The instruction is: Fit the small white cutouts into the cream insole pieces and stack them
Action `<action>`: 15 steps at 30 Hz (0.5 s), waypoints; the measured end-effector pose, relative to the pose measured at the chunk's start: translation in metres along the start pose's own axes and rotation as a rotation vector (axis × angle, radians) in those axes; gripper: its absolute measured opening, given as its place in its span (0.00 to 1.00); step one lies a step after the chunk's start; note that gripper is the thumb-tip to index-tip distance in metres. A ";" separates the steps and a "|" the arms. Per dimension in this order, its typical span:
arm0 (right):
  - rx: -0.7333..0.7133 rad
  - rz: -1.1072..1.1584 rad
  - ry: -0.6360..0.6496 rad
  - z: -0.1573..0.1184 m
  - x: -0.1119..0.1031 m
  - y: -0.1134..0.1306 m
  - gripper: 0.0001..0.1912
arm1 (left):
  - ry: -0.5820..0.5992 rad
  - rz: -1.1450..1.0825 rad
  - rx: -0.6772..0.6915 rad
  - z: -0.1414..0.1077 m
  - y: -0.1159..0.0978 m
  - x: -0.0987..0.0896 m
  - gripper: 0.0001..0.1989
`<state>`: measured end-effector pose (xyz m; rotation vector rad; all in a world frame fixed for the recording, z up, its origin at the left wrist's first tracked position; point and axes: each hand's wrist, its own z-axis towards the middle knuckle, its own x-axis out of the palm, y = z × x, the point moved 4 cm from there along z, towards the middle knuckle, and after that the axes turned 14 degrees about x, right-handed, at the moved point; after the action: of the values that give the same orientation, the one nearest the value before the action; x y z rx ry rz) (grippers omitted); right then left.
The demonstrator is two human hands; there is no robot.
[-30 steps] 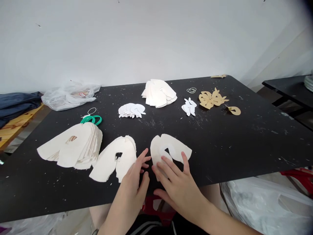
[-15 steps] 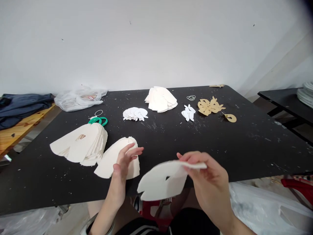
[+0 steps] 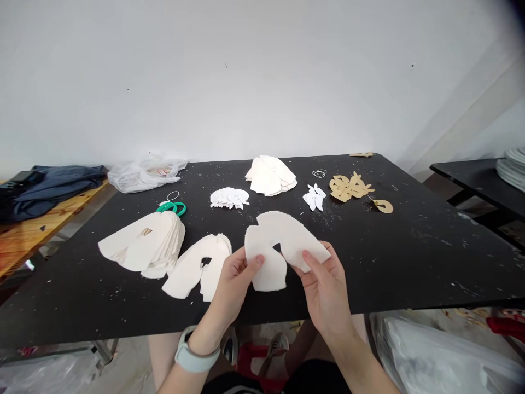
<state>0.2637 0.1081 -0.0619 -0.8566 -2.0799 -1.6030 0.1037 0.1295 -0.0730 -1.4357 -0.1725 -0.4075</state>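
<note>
Between my two hands is a white, arch-shaped felt-like piece (image 3: pixel 283 235) with a small notch in its middle, raised above the near edge of the table. My left hand (image 3: pixel 240 276) pinches its left side, thumb on top. My right hand (image 3: pixel 322 279) grips the right end the same way, fingers behind it. Left of my left hand lie similar white cut pieces (image 3: pixel 184 271) on the table. Further left stands a thicker stack of such pieces (image 3: pixel 143 238), with green-handled scissors (image 3: pixel 172 208) partly hidden behind it.
On the black table (image 3: pixel 394 257) lie another white stack (image 3: pixel 273 175), small white cutouts (image 3: pixel 229 197), more white cutouts (image 3: pixel 315 197), tan cutouts (image 3: pixel 350 186) and rubber bands (image 3: pixel 319 173). A plastic bag (image 3: pixel 145 174) rests at the back left, near dark cloth (image 3: pixel 69 183).
My left hand came right from above the lower white pieces and took the piece's left side. My right hand turned the piece from edge-on to face me.
</note>
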 end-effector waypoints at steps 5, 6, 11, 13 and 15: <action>0.032 -0.116 -0.009 0.001 -0.005 -0.008 0.14 | 0.038 0.083 0.033 0.012 -0.006 -0.007 0.16; 0.029 -0.133 -0.012 0.002 -0.005 -0.009 0.15 | 0.045 0.096 0.034 0.013 -0.007 -0.008 0.15; -0.004 -0.175 -0.025 0.006 -0.005 -0.013 0.18 | 0.055 0.106 0.020 0.013 -0.012 -0.007 0.18; -0.009 -0.197 -0.033 0.006 -0.006 -0.013 0.18 | 0.055 0.092 0.014 0.013 -0.014 -0.005 0.20; -0.003 -0.227 -0.037 0.006 -0.008 -0.013 0.19 | 0.058 0.091 0.010 0.014 -0.016 -0.003 0.20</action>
<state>0.2610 0.1097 -0.0780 -0.6755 -2.2695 -1.7149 0.0964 0.1422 -0.0580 -1.4145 -0.0620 -0.3723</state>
